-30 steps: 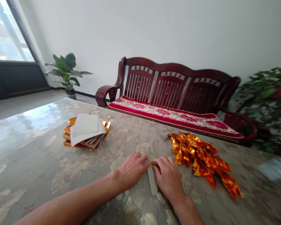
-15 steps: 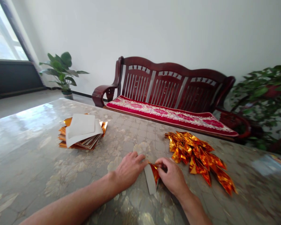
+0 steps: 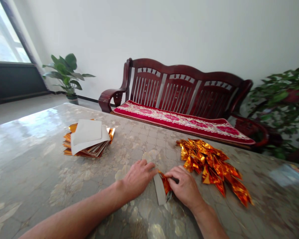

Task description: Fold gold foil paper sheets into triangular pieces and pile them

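My left hand (image 3: 137, 178) lies on the table with its fingers pressing the left edge of a narrow folded foil sheet (image 3: 160, 190), white outside and orange-gold inside. My right hand (image 3: 185, 188) pinches the sheet's right flap and lifts it, so the shiny orange face shows between my hands. A pile of folded orange-gold foil pieces (image 3: 211, 167) lies just right of my right hand. A stack of flat foil sheets (image 3: 88, 138), white side up on top, sits to the far left of my left hand.
The table (image 3: 40, 172) has a glossy patterned cover. Behind it stands a dark red wooden bench (image 3: 179, 96) with a red cushion. A potted plant (image 3: 66, 74) stands by the window at the left, and green foliage (image 3: 284, 109) at the right.
The sheet lay flat and shut under both hands a second ago. My right hand has since lifted its right flap, exposing the orange inner face. The view shifted slightly.
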Available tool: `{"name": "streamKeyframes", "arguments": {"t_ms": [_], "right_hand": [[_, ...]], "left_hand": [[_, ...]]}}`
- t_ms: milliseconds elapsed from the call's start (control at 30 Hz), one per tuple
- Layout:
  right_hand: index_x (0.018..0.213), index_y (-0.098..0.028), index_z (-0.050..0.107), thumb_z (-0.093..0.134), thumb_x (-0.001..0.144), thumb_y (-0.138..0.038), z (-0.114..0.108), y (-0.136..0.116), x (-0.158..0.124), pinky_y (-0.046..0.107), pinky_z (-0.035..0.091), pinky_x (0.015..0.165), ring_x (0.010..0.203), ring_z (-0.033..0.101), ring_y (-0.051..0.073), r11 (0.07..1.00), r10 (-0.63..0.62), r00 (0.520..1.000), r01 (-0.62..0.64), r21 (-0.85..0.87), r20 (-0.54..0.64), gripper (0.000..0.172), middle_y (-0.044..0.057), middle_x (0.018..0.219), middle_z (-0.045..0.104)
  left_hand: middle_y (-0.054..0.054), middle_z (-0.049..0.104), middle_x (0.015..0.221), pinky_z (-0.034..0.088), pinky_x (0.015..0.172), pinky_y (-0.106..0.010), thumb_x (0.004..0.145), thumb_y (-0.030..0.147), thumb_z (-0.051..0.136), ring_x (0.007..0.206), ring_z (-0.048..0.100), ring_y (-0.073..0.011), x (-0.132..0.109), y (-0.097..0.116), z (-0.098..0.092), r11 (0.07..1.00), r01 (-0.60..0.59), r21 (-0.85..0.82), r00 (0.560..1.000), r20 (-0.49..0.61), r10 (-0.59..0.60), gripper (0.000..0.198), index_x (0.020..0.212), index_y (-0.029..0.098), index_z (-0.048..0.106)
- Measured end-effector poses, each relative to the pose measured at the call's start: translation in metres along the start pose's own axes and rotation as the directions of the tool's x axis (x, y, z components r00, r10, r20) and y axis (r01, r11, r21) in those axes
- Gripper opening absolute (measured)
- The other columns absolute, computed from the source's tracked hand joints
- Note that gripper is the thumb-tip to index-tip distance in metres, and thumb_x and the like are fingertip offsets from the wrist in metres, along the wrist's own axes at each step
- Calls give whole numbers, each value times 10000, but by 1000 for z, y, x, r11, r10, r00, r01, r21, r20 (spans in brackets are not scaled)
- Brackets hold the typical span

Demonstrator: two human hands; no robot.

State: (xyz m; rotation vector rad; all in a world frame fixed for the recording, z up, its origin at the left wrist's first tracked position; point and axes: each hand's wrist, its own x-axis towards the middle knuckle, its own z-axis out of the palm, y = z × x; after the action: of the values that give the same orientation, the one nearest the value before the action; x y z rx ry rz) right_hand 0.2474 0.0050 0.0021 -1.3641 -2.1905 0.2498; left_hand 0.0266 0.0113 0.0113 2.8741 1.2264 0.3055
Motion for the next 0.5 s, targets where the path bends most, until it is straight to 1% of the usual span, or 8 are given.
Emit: {"name": "streamKeyframes", "arguments": {"t_ms": [167,267,300,367,433,500], "right_hand": [[805,-263,749,571,785,-68,-1,-1,0,313,436,737,803,577,194,999,-33,999,33,1,9,265,8,775,687],[797,-263,744,575,803,-81,-2,-2,0,315,429,740,797,572,194,999,-34,999,34,-1,14,248,6,772,686],[794,-260,740,573,807,-81,-2,-2,0,316,426,742,797,571,194,999,-34,999,34,-3,15,244,5,772,685],[787,-252,726,570,808,-80,-2,-3,0,317,424,747,802,569,195,1000,-31,999,31,-6,17,233,6,776,683],[783,-243,710,570,805,-81,-1,-3,1,317,422,751,814,568,197,1000,-22,1000,22,-11,17,215,7,788,682],[774,-241,692,585,810,-105,0,-3,1,316,421,752,822,567,199,1000,-1,1000,1,-19,11,177,5,792,678]], "left_hand": [[-48,634,1145,458,806,-352,911,142,528,946,562,-226,1,-1,-1,1000,3,-6,1000,2,-3,301,1181,256,594],[-30,644,1125,454,799,-349,924,158,517,917,572,-216,3,0,-1,1000,22,-1,1000,-6,-22,247,1122,262,622],[-27,647,1113,452,800,-352,928,183,524,912,574,-217,3,2,-1,999,37,-1,999,-11,-37,205,1084,259,634],[-33,654,1076,450,804,-364,928,298,566,913,577,-230,5,5,-1,997,73,-3,997,-15,-73,131,1011,243,651],[-46,658,1030,449,800,-375,897,445,610,920,580,-249,6,9,0,994,108,-5,994,-13,-108,234,967,227,659],[-59,659,994,446,789,-378,868,525,625,925,582,-260,7,13,1,991,133,1,991,-13,-133,329,961,213,664]]}}
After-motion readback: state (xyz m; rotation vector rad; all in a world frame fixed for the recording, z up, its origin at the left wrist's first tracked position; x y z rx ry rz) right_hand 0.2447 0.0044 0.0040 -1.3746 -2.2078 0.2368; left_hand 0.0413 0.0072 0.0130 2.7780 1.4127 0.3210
